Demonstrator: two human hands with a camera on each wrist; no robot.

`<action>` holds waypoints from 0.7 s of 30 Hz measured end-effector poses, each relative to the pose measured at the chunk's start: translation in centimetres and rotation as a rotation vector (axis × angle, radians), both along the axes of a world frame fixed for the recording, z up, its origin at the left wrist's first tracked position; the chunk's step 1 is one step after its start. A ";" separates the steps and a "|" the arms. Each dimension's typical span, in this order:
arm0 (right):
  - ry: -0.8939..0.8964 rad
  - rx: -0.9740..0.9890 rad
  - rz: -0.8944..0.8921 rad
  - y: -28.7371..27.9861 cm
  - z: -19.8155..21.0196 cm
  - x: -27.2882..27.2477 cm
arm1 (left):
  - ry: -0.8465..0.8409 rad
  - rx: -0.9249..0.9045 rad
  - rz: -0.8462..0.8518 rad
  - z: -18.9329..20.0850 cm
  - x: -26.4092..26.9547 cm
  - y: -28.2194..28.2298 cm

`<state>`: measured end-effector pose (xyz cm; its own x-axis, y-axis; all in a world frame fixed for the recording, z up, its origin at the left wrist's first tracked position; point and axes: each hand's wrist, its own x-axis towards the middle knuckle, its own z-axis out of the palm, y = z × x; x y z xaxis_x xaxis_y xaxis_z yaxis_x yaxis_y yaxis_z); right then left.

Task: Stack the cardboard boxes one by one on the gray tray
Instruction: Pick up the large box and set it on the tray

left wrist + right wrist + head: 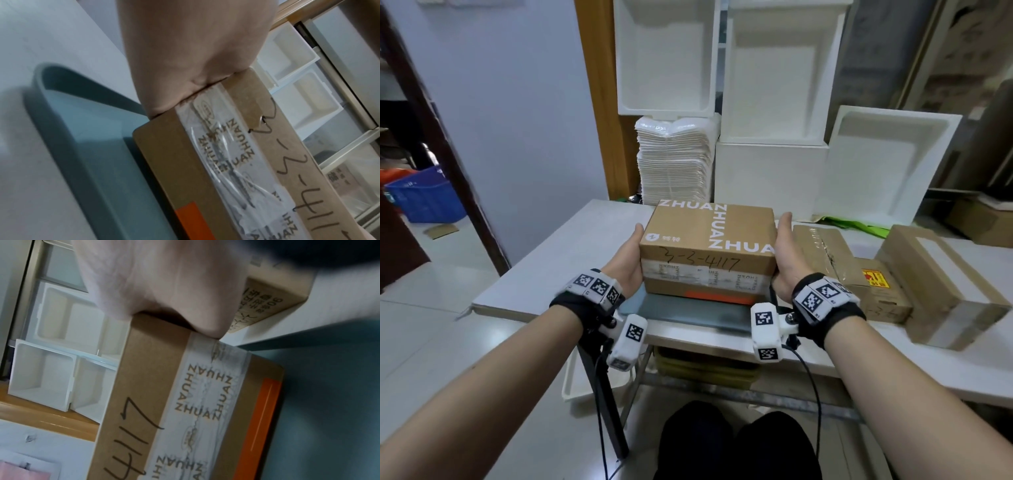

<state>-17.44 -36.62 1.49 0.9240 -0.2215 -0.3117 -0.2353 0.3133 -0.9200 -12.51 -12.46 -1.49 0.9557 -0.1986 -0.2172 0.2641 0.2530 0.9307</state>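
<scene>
Both hands, left [627, 261] and right [786, 256], press flat-palmed against opposite ends of the box [708, 248], holding it between them over the gray tray [688, 311], with three more boxes [822, 246] on the table [558, 260] just right of the right hand.

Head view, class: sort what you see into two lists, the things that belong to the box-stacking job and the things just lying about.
Belongs to the job:
ZHUAN box, held between left hand and right hand
gray tray
taped boxes waiting on the right

Just lying about:
white foam boxes
stack of white sheets
blue crate
green cloth
</scene>
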 end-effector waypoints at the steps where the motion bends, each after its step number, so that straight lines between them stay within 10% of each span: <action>1: -0.009 -0.006 -0.006 0.2 -0.1 -0.3 | 0.004 0.001 0.005 -0.1 -0.1 0.2; 21: -0.026 0.008 -0.153 0.5 -3.8 -1.8 | 0.039 0.069 -0.080 -2.8 -1.1 1.0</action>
<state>-19.26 -36.08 -2.35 0.8876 -0.3578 -0.2900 -0.1601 0.3507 -0.9227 -13.58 -11.48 -4.26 0.9281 -0.2570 -0.2693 0.3168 0.1654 0.9339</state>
